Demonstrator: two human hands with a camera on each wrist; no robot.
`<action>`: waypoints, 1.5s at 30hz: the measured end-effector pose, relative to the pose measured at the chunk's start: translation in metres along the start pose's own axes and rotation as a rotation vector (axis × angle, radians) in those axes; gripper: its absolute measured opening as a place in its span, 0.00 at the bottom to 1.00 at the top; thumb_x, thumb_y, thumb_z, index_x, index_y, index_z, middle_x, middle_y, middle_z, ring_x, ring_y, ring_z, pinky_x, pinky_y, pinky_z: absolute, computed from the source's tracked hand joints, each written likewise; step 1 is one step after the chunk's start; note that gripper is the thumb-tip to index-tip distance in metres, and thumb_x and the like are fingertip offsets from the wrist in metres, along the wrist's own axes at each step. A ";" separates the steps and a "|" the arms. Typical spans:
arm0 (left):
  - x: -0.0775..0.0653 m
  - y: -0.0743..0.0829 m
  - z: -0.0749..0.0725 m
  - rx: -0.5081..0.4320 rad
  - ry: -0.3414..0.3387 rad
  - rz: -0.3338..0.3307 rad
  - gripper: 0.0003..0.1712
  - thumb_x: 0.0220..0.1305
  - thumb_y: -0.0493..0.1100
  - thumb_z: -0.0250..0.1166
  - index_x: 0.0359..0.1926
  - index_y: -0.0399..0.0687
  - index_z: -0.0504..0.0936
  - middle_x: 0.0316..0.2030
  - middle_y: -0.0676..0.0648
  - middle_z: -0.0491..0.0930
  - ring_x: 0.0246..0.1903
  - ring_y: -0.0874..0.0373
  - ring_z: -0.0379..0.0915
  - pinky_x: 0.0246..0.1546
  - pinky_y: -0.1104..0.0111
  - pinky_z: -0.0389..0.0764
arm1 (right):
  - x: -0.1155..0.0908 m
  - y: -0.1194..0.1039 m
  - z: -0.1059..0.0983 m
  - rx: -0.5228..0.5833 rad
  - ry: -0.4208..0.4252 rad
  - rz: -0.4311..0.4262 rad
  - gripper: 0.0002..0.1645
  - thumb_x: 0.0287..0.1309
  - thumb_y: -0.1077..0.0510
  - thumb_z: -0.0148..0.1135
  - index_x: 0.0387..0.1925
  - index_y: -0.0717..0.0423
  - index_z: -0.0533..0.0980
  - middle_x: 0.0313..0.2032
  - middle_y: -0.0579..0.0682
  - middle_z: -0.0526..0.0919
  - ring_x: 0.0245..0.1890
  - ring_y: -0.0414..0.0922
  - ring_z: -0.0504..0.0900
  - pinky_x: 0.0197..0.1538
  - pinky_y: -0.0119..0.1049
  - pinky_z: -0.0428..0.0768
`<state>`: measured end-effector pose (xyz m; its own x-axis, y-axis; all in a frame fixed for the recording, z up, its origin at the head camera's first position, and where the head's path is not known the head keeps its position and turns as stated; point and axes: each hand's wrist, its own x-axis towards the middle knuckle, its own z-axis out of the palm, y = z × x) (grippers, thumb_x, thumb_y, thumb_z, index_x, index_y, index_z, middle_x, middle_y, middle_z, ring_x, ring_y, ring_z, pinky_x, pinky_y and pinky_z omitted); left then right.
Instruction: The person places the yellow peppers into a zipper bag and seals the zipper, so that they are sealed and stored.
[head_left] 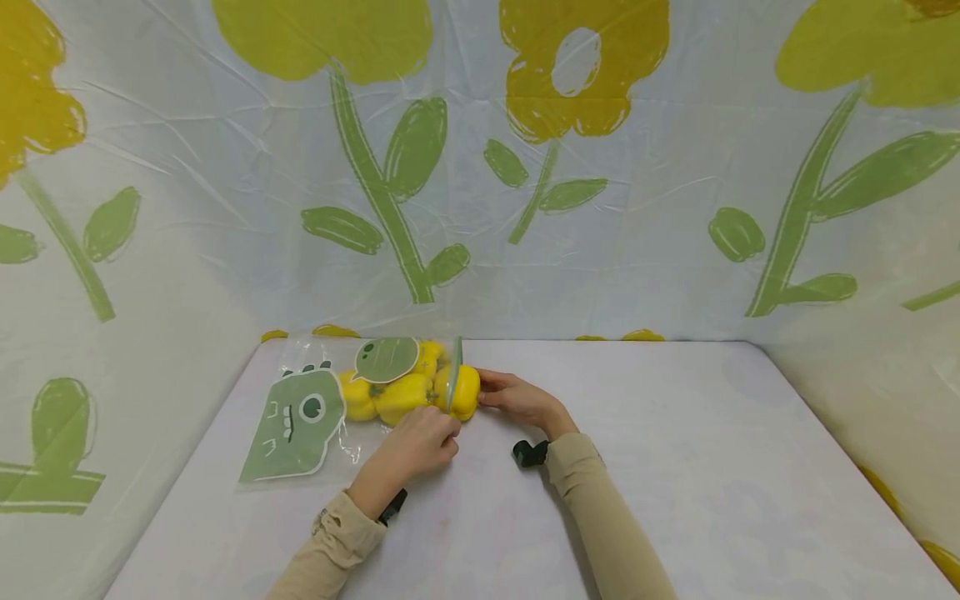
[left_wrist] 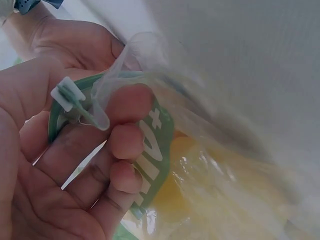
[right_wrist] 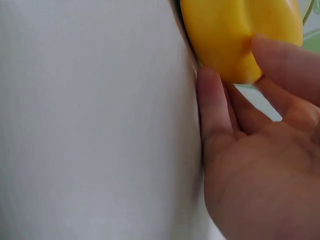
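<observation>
A clear zip bag (head_left: 300, 417) with a green cartoon monster print lies on its side at the left of the table. Several yellow bell peppers (head_left: 401, 398) are inside it. My left hand (head_left: 422, 437) grips the near edge of the bag's mouth, fingers curled over the plastic; a zip slider (left_wrist: 69, 95) shows beside them in the left wrist view. One yellow bell pepper (head_left: 468, 392) sits at the mouth, partly outside. My right hand (head_left: 521, 398) holds that pepper's outer end between thumb and fingers, seen close up in the right wrist view (right_wrist: 225, 45).
The white table (head_left: 712, 467) extends to the right of the hands. Behind it hangs a pale cloth (head_left: 645, 258) printed with yellow flowers and green stems, with more cloth at both sides. A small black device (head_left: 531, 453) is on the right wrist.
</observation>
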<state>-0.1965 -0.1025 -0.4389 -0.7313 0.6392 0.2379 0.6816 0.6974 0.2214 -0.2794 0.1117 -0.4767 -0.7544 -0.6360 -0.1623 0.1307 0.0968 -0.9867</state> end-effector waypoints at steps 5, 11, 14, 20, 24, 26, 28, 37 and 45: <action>0.000 0.000 -0.001 0.005 -0.014 -0.001 0.18 0.46 0.32 0.64 0.13 0.51 0.65 0.14 0.58 0.49 0.17 0.64 0.46 0.20 0.72 0.51 | 0.003 -0.001 0.001 -0.096 0.038 0.002 0.34 0.69 0.67 0.52 0.74 0.55 0.59 0.70 0.57 0.66 0.55 0.46 0.72 0.55 0.35 0.73; 0.000 -0.001 -0.002 0.004 -0.014 0.005 0.18 0.46 0.32 0.64 0.13 0.51 0.66 0.14 0.58 0.50 0.16 0.64 0.48 0.20 0.72 0.52 | 0.008 -0.007 -0.003 -0.152 0.047 0.023 0.32 0.68 0.65 0.55 0.72 0.54 0.64 0.65 0.57 0.72 0.45 0.45 0.74 0.46 0.36 0.73; 0.001 -0.002 -0.001 0.010 -0.007 0.020 0.17 0.45 0.32 0.64 0.13 0.51 0.66 0.13 0.58 0.51 0.16 0.64 0.49 0.20 0.71 0.53 | 0.010 -0.010 -0.005 -0.176 0.039 0.046 0.32 0.67 0.64 0.56 0.71 0.54 0.66 0.64 0.56 0.73 0.43 0.45 0.74 0.46 0.36 0.72; 0.001 -0.005 0.001 0.029 -0.004 0.046 0.16 0.45 0.32 0.64 0.14 0.52 0.68 0.13 0.59 0.55 0.16 0.63 0.52 0.21 0.71 0.58 | 0.013 -0.014 -0.002 -0.217 0.023 0.066 0.33 0.66 0.63 0.58 0.72 0.53 0.65 0.60 0.55 0.76 0.42 0.45 0.74 0.44 0.35 0.72; 0.002 -0.006 0.001 0.025 -0.012 0.045 0.14 0.45 0.32 0.64 0.15 0.52 0.70 0.13 0.59 0.58 0.16 0.63 0.54 0.21 0.71 0.61 | 0.017 -0.014 0.000 -0.221 0.003 0.058 0.33 0.66 0.63 0.58 0.71 0.54 0.65 0.59 0.55 0.77 0.43 0.45 0.74 0.45 0.35 0.72; 0.001 -0.006 0.001 0.021 -0.017 0.043 0.13 0.45 0.33 0.64 0.15 0.52 0.71 0.13 0.58 0.59 0.16 0.63 0.55 0.22 0.71 0.62 | 0.019 -0.014 0.000 -0.219 -0.018 0.054 0.32 0.66 0.62 0.57 0.71 0.55 0.65 0.61 0.54 0.76 0.45 0.45 0.74 0.46 0.36 0.72; 0.001 -0.006 0.001 0.016 -0.017 0.045 0.12 0.46 0.33 0.65 0.16 0.51 0.72 0.13 0.58 0.59 0.16 0.63 0.55 0.22 0.71 0.62 | 0.021 -0.012 -0.001 -0.212 -0.040 0.055 0.32 0.67 0.62 0.56 0.71 0.56 0.65 0.61 0.55 0.75 0.46 0.46 0.73 0.46 0.36 0.71; 0.001 -0.005 0.000 0.016 -0.012 0.045 0.14 0.46 0.32 0.64 0.15 0.51 0.70 0.13 0.58 0.58 0.15 0.62 0.56 0.21 0.70 0.62 | 0.027 -0.012 0.008 -0.181 0.013 0.078 0.25 0.67 0.61 0.58 0.64 0.60 0.70 0.46 0.49 0.81 0.43 0.46 0.74 0.41 0.35 0.64; 0.000 -0.005 0.001 0.027 -0.023 0.012 0.15 0.50 0.33 0.65 0.16 0.52 0.70 0.13 0.57 0.55 0.16 0.62 0.55 0.19 0.71 0.60 | 0.029 -0.014 0.022 -0.227 0.116 0.064 0.15 0.62 0.63 0.62 0.51 0.62 0.76 0.37 0.50 0.81 0.37 0.46 0.73 0.41 0.34 0.66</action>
<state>-0.1997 -0.1058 -0.4406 -0.7238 0.6545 0.2184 0.6895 0.6981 0.1929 -0.2889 0.0756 -0.4669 -0.8199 -0.5318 -0.2120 0.0432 0.3117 -0.9492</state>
